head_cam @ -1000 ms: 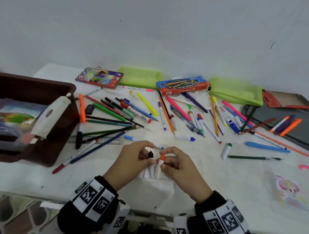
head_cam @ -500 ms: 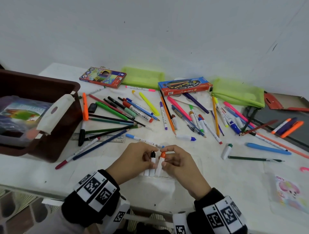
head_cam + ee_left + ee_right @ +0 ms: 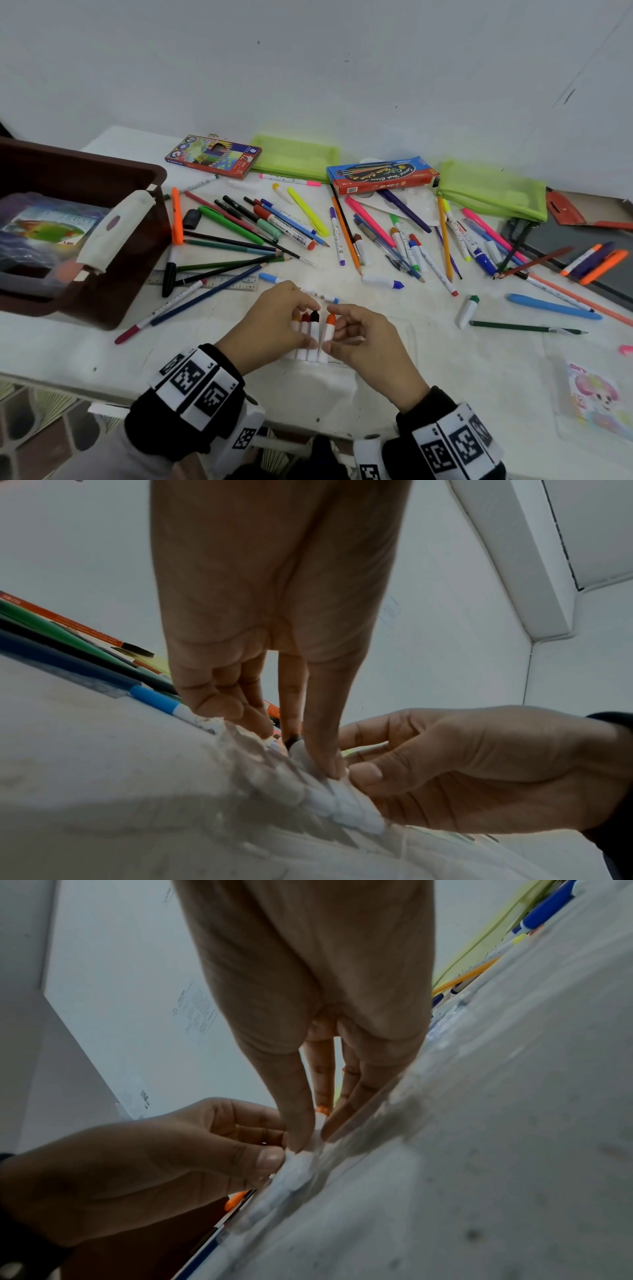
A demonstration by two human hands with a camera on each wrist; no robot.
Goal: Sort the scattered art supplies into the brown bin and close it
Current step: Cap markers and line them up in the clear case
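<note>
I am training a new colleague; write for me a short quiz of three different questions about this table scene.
1. True or false: the brown bin is already closed.
2. Which marker does the right hand pinch? A) orange-capped marker B) black-capped marker C) green-capped marker
3. Fill in: the left hand pinches the ___-capped marker.

Key: 1 false; 2 A; 3 black.

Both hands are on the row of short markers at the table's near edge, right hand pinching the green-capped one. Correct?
Not quite. The head view shows the right hand pinching the orange-capped marker, not a green one. The rest holds: the left hand is also on the row of short markers at the table's near edge.
</note>
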